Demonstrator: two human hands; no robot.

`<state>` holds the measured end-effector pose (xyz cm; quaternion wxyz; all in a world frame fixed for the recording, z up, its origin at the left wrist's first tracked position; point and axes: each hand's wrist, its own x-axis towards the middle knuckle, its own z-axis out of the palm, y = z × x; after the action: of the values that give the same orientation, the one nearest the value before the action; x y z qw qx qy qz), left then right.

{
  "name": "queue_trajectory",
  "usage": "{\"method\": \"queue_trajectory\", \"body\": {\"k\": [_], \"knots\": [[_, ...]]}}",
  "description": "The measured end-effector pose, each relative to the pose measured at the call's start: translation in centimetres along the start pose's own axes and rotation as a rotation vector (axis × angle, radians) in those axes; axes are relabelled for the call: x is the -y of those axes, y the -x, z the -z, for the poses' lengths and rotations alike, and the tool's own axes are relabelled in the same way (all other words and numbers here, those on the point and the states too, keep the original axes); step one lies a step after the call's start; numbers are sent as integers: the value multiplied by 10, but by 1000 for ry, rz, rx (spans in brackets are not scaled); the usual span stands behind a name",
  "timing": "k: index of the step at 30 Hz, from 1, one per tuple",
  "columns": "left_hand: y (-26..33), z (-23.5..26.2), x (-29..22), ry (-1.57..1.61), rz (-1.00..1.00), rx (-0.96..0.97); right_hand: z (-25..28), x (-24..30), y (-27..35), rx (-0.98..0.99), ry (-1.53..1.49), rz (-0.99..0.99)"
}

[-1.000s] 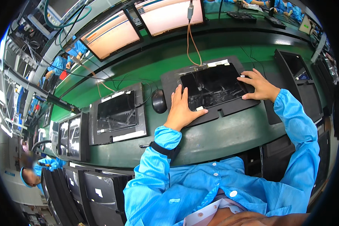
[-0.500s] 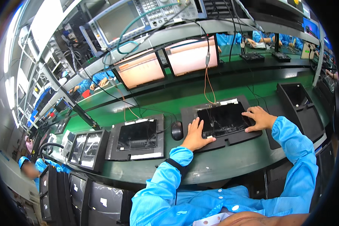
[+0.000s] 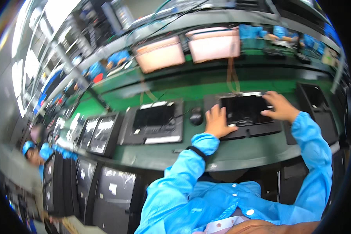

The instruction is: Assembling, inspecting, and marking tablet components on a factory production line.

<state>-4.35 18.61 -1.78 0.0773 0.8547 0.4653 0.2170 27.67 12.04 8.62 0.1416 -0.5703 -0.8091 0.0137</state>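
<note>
A black flat display panel (image 3: 245,110) lies in a black foam tray (image 3: 257,131) on the green bench in front of me. My left hand (image 3: 218,124) rests at the panel's left edge, fingers spread and thumb stretched toward the panel's lower edge. At the opposite side, my right hand (image 3: 280,108) has its fingers apart, the tips at the panel's right edge. Neither hand is wrapped round anything. Left of this tray sits a black computer mouse (image 3: 196,116), then a second display panel (image 3: 154,116) in another foam tray (image 3: 125,132). Motion blur softens the picture.
Two lit monitors (image 3: 160,54) (image 3: 214,45) stand behind the bench. Black foam boxes lie at the right (image 3: 321,119) and left (image 3: 115,136). Stacked trays holding panels (image 3: 112,195) stand at lower left. Orange cables (image 3: 233,76) hang near the panel. Other people in blue work farther off.
The whole view has shifted, so the bench sits higher and farther right in the picture. Both hands remain at the panel's sides, in much the same pose.
</note>
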Motion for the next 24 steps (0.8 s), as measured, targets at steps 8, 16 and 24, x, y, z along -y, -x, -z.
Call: {"method": "queue_trajectory", "body": {"k": [8,16,24], "knots": [[123,-18,-137,1153,-63,342,36,93,-72,-454,-974,80],[169,-38,-148,1719,204,832,-4,127,-91,-485,-888,370],[143,-25,-147,1779,154,976,-49,226,-99,-521,-536,432]]}}
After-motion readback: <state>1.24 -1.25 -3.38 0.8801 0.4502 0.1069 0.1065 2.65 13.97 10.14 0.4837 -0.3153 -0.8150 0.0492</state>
